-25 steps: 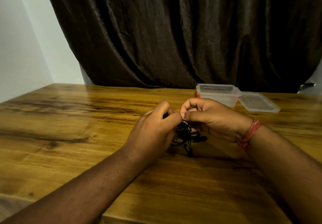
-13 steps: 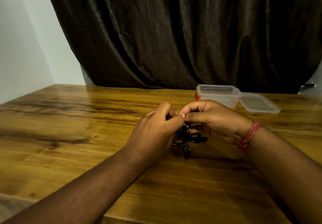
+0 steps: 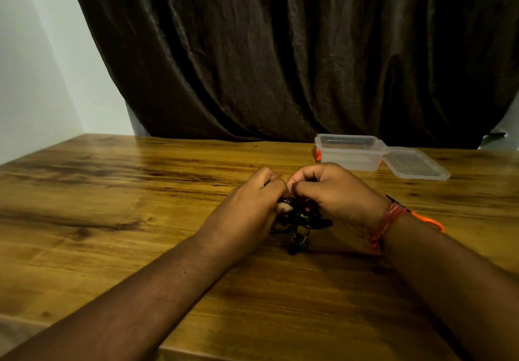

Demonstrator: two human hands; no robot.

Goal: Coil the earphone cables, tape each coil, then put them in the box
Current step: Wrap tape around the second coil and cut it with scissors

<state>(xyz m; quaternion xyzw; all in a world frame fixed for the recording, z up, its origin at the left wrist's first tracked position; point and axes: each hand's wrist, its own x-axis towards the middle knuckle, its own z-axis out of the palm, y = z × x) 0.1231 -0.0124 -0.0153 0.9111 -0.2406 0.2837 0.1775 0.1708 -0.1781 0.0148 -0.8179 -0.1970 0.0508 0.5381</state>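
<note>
Both hands curled, thumbs and fingertips meeting over black earphone coil: left hand and right hand pinching cable between them, low over wooden table. Earbuds dangle beneath, touching wood. No tape discernible. Clear box open, beyond and right of coil, nearer right hand; lid beside it. Dark curtain behind, white wall left.
</note>
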